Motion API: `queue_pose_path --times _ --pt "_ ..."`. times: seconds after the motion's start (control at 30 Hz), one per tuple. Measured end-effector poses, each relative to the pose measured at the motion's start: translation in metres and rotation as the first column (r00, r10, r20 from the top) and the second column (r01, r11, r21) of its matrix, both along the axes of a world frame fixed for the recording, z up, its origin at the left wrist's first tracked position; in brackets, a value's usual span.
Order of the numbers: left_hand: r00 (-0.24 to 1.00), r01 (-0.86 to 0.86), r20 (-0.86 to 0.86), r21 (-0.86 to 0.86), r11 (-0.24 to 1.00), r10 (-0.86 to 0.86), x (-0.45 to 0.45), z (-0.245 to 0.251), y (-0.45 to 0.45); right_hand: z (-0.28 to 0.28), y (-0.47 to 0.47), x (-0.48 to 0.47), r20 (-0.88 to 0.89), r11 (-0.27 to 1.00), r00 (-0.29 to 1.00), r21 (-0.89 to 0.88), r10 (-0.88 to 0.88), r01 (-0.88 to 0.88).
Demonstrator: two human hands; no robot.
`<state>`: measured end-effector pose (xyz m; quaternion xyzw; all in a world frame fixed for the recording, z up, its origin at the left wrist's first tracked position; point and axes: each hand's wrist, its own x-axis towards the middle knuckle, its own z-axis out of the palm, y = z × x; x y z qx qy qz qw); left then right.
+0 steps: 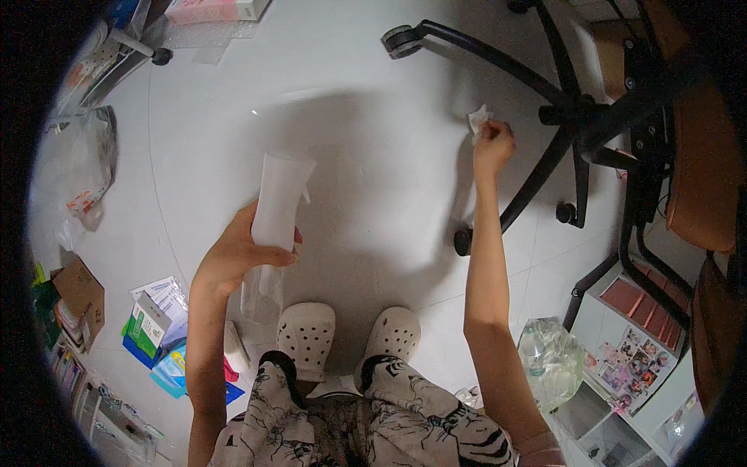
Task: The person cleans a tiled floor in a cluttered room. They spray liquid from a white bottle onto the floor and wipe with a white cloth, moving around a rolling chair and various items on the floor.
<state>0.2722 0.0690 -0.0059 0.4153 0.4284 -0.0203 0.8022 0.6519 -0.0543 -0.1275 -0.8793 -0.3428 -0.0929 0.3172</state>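
Note:
My left hand (233, 251) is wrapped around the neck of a spray bottle (277, 192) with a white trigger head and a clear body. Its trigger points to the right, and part of the neck is hidden by my fingers. Out to the right, my right hand (495, 149) pinches a crumpled white tissue (478, 118), close to the black base of a swivel chair (496, 55). Both hands are over the pale tiled floor (362, 192), where a small white scrap (254, 112) lies.
White clogs (306, 338) are on my feet. Boxes and packets (149, 327) lie at the left, below a clear plastic bag (81, 163). At the right, a pale bag with a bottle (548, 362) stands beside a white cabinet (589, 408). A pink box (210, 10) sits on bubble wrap.

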Motion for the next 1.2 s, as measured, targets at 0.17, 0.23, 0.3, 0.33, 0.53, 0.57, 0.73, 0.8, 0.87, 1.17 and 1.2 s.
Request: queue_pose_path --times 0.17,0.23,0.3,0.33,0.53,0.57,0.73,0.8,0.87,1.17,1.2 --pt "1.000 -0.018 0.003 0.028 0.999 0.018 -0.007 0.004 -0.006 -0.094 -0.024 -0.137 -0.061 0.895 0.900 -0.096 0.431 -0.435" --pt "0.995 -0.079 -0.059 0.017 0.997 0.080 -0.025 0.007 -0.003 -0.095 -0.034 -0.214 -0.282 0.822 0.794 -0.029 0.538 -0.568" --pt "0.989 -0.135 -0.056 0.049 0.990 0.137 -0.034 0.010 0.000 -0.069 -0.044 -0.260 -0.450 0.740 0.647 0.047 0.615 -0.671" --pt "0.986 -0.154 -0.055 0.058 0.986 0.157 -0.036 0.010 -0.001 -0.053 -0.044 -0.269 -0.528 0.702 0.564 0.088 0.635 -0.707" --pt "0.981 -0.192 0.045 0.082 0.978 0.188 -0.045 0.008 0.005 0.014 0.045 -0.086 -0.142 0.931 0.923 0.121 0.359 -0.343" --pt "0.977 -0.211 0.053 0.081 0.974 0.207 -0.045 0.006 0.006 0.006 0.055 -0.073 -0.131 0.932 0.925 0.117 0.357 -0.343" --pt "0.954 -0.295 0.030 0.266 0.918 0.298 -0.056 -0.018 0.000 -0.036 0.057 -0.176 0.028 0.749 0.749 -0.060 0.662 -0.660" --pt "0.944 -0.314 0.022 0.364 0.877 0.329 -0.061 -0.025 0.003 -0.051 0.026 -0.243 -0.178 0.606 0.583 0.132 0.793 -0.784" --pt "0.933 -0.321 0.008 0.468 0.823 0.360 -0.063 -0.033 0.010 -0.035 -0.007 -0.271 -0.242 0.521 0.482 0.135 0.842 -0.843" --pt "0.799 -0.383 0.227 0.906 0.182 0.557 -0.087 -0.070 0.075 -0.003 0.057 -0.177 -0.006 0.789 0.790 0.046 0.614 -0.613" --pt "0.816 -0.363 0.218 0.914 0.181 0.536 -0.084 -0.068 0.078 0.004 0.073 -0.152 -0.112 0.817 0.810 0.096 0.576 -0.568"
